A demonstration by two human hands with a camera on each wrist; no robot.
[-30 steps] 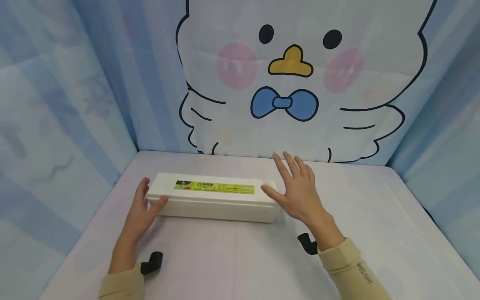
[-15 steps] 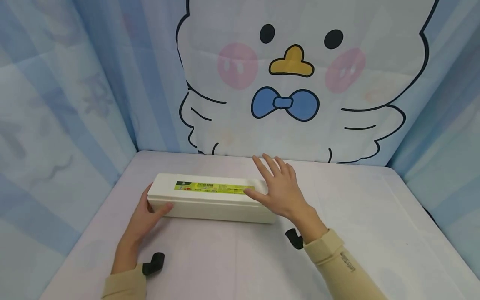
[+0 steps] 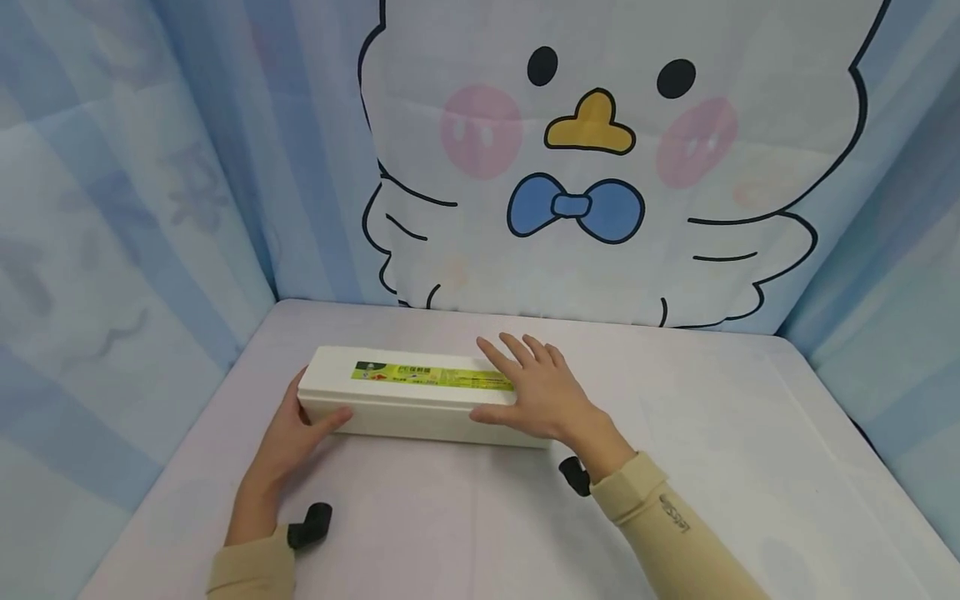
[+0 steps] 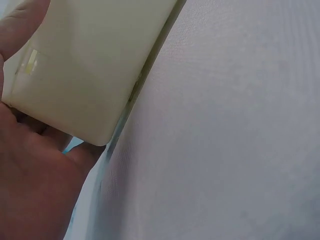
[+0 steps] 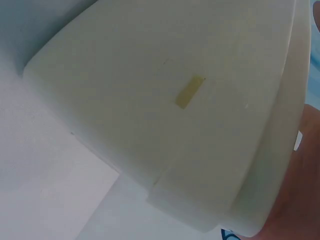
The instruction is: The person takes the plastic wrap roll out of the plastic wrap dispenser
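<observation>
A long white cling film box (image 3: 408,421) with a green-yellow label on its lid lies across the table. My left hand (image 3: 287,437) grips its left end, thumb on the front face and fingers round behind. In the left wrist view the box's rounded corner (image 4: 95,65) is seen between that thumb and those fingers. Over the right end is my right hand (image 3: 542,396), fingers spread above the lid and thumb before the front face. Its palm hides the box's right end in the head view. The right wrist view shows the box end (image 5: 150,100) close up.
A pale tablecloth (image 3: 420,517) covers the table. Behind stands a curtain (image 3: 465,242) with a cartoon bird, and blue-white curtains (image 3: 112,275) hang at both sides. A black wrist mount (image 3: 309,525) sticks out by each sleeve cuff.
My right hand has moved left and down, from beside the box to over its right end. My left hand has closed in round the left end. The box has barely moved.
</observation>
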